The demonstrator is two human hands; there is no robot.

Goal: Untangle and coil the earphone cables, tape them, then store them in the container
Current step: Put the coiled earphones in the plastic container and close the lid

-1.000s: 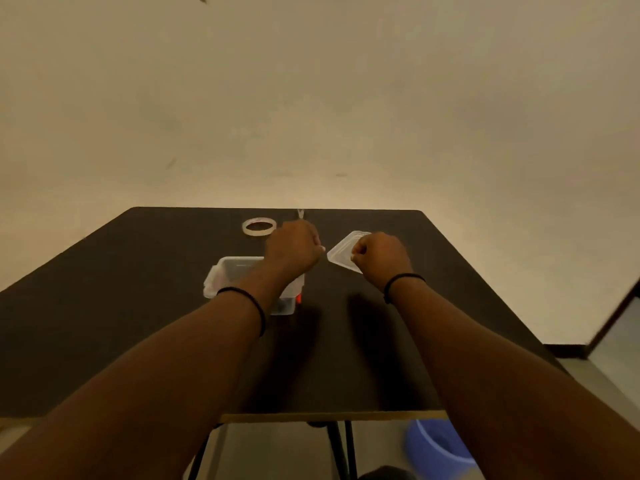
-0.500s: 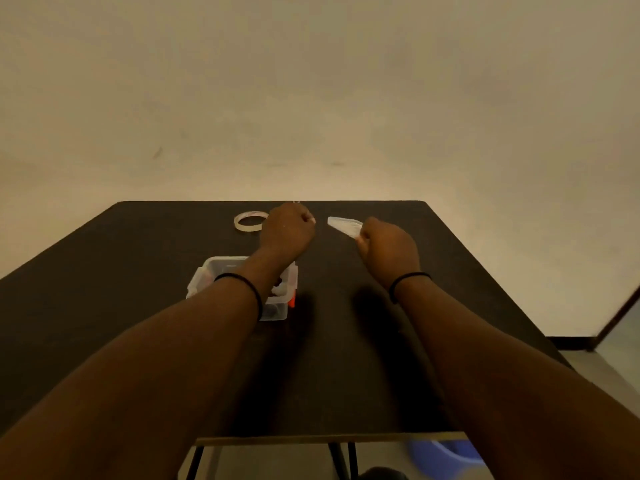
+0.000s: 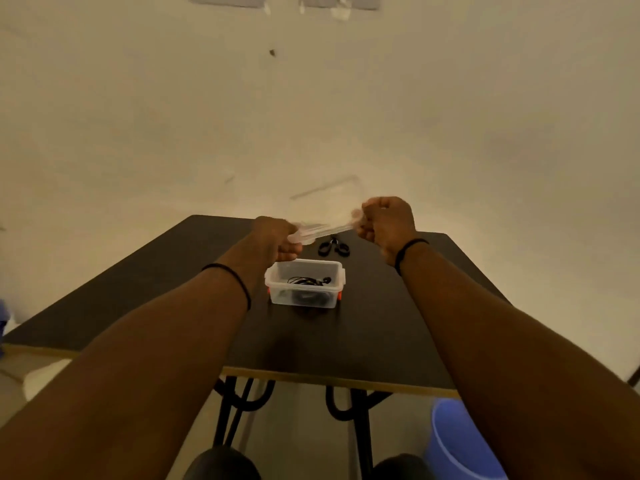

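Note:
A clear plastic container (image 3: 332, 271) with orange side clips stands open on the dark table (image 3: 363, 334). Black coiled earphone cables (image 3: 308, 281) lie inside it. Above and just behind it, both hands hold the clear lid (image 3: 325, 216) in the air, tilted up toward the wall. My left hand (image 3: 277, 239) grips the lid's left end. My right hand (image 3: 388, 221) grips its right end, fingers curled.
Black-handled scissors (image 3: 333, 247) lie on the table behind the container. A blue bucket (image 3: 460, 445) stands on the floor at the lower right, beside the table's black legs. A pale wall rises behind the table.
The lid, held before by my right hand alone at the right, is now held by both hands above the container. The view has shifted; the tape ring is out of sight.

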